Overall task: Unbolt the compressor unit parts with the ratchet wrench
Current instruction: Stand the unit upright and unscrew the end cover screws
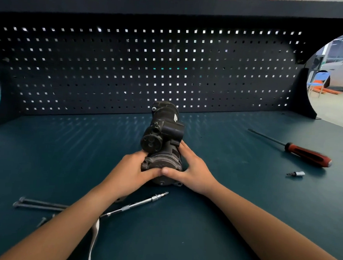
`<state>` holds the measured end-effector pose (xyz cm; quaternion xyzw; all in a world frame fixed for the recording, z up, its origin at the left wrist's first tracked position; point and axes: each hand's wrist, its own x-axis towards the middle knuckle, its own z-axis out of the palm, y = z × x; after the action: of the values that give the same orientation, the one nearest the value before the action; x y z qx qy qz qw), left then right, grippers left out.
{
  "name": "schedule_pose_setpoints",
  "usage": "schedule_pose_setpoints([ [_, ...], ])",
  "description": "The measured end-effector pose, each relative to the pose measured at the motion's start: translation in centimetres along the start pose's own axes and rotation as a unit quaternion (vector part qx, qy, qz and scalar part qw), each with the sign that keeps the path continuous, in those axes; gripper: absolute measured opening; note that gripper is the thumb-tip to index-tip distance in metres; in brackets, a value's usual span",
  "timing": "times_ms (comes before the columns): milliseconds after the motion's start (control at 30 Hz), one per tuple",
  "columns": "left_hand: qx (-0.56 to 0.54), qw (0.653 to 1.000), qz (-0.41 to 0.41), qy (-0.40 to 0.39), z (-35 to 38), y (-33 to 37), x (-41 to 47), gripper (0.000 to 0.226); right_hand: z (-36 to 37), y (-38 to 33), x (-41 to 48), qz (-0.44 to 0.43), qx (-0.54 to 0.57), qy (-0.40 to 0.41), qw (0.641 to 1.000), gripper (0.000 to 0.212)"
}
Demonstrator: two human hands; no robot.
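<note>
On the desk [220,224], straight ahead, the compressor [162,133] lies with its long axis running away toward the pegboard [170,69]. Both hands clasp its near end, the left hand [132,170] and right hand [192,172] on their own sides, thumbs meeting on top. The wrench [139,203] lies nearer the person, partly under the left forearm, so the left hand looks closer to it.
</note>
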<state>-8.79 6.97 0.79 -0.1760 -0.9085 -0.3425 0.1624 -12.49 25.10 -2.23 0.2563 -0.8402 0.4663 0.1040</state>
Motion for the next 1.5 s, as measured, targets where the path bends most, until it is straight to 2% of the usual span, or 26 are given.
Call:
schedule_pose_setpoints([
  [100,0.001,1.000,0.004,0.024,0.2,-0.1,0.0,0.037,0.0,0.1,-0.1,-0.002,0.008,0.014,1.000,0.091],
  [267,0.027,1.000,-0.004,0.013,0.3,0.1,0.0,0.040,0.0,-0.1,-0.3,0.011,-0.009,0.000,1.000,0.098],
  [333,0.100,0.995,-0.013,-0.012,0.1,0.2,0.0,0.045,0.0,-0.1,-0.6,0.014,-0.021,-0.029,0.999,0.105],
  [433,0.269,0.962,-0.014,-0.037,-0.7,0.1,-0.2,0.059,-0.3,-0.1,-1.6,0.036,-0.068,-0.057,0.995,0.112],
  [467,0.298,0.954,-0.014,-0.034,-0.9,0.1,-0.2,0.061,-0.5,-0.1,-2.0,0.053,-0.096,-0.042,0.993,0.105],
  [533,0.311,0.950,-0.011,-0.021,-1.2,0.0,-0.3,0.059,-0.9,-0.2,-2.5,0.077,-0.175,-0.001,0.982,0.073],
  [567,0.302,0.953,-0.009,-0.015,-1.1,0.0,-0.3,0.057,-0.9,-0.2,-2.6,0.072,-0.213,0.011,0.974,0.059],
  [600,0.286,0.958,-0.008,-0.006,-1.0,-0.1,-0.3,0.055,-0.9,-0.3,-2.6,0.058,-0.239,0.015,0.969,0.053],
  [767,0.230,0.972,0.008,0.047,-0.7,-0.6,-0.8,0.050,-0.7,-0.3,-2.6,-0.024,-0.300,0.032,0.953,0.057],
  [867,0.200,0.979,0.008,0.048,-0.5,-0.9,-0.7,0.051,-0.6,0.0,-2.6,0.001,-0.263,0.066,0.963,0.053],
  [900,0.182,0.982,0.004,0.045,-0.5,-1.0,-0.6,0.049,-0.7,0.1,-2.5,0.023,-0.229,0.074,0.970,0.055],
  [967,0.123,0.992,-0.025,0.030,-0.4,-1.2,-0.4,0.046,-0.9,0.1,-2.3,0.060,-0.140,0.052,0.987,0.079],
  [1033,0.050,0.997,-0.054,0.001,-0.4,-1.4,-0.3,0.050,-1.1,0.2,-1.9,0.046,-0.082,0.003,0.996,0.099],
  [1100,0.016,0.998,-0.046,-0.039,-0.3,-1.5,-0.1,0.060,-1.1,0.1,-1.6,0.012,-0.081,-0.043,0.996,0.099],
  [1200,0.021,0.997,-0.016,-0.072,-0.1,-1.5,0.2,0.062,-0.7,0.1,-1.2,-0.002,-0.107,-0.075,0.991,0.101],
  [1500,-0.041,0.999,-0.013,-0.006,0.2,-2.0,0.4,0.051,-0.6,-0.2,-0.8,-0.016,-0.130,-0.036,0.991,0.102],
])
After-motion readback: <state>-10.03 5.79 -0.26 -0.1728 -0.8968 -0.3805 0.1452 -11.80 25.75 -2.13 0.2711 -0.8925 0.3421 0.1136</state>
